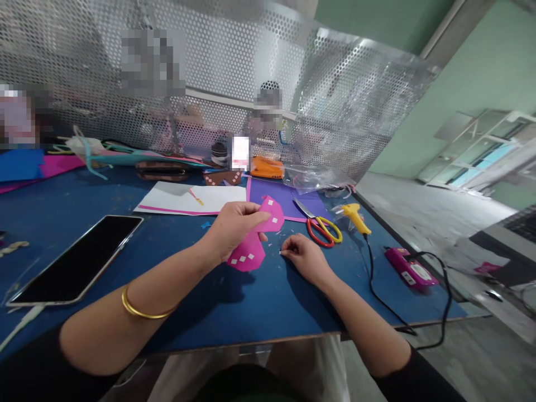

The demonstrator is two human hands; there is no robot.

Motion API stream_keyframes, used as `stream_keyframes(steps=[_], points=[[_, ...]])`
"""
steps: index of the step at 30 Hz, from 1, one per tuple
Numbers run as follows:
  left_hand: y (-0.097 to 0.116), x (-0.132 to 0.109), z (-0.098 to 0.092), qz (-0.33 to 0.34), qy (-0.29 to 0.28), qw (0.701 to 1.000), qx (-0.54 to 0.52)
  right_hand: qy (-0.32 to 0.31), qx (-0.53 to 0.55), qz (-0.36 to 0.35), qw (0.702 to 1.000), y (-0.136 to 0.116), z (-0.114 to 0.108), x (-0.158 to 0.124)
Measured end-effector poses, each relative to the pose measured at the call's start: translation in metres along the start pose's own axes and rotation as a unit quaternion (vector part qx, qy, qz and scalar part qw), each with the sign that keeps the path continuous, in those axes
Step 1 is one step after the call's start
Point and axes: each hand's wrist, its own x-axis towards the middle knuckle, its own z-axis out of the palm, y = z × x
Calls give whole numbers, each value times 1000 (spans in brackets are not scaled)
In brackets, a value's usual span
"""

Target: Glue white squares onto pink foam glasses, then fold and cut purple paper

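My left hand [234, 226] is closed on a bright pink paper cutout [247, 248], shaped like a mask, and holds it above the table. Small white diamond pieces are stuck on both of its lobes; the hand covers its middle. Just to the right, my right hand [304, 257] rests low at the tabletop with thumb and forefinger pinched together on a tiny white paper piece [280, 253]. Small white scraps lie between the hands. Scissors [320, 226] with red and yellow handles lie partly open beyond my right hand, their blades over a purple sheet [288, 192].
A yellow glue gun [355, 218] and a magenta power box [412, 269] with black cable lie at the right. A tablet [79, 259] sits at the left. Behind are a white sheet [201, 195], a brown mask cutout [221, 177], an orange item [267, 167] and a perforated screen [226, 67].
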Motion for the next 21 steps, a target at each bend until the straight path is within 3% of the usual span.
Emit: stream_keyframes(steps=[11,16,21], points=[[-4,1,-1,6,-31,999,4,65,131,-23,989,5,-5,-2],[-8,3,1,7,-38,999,17,94,204,-37,974,-25,-32,1],[-6,3,2,21,-43,999,4,30,241,-66,968,-56,-53,14]])
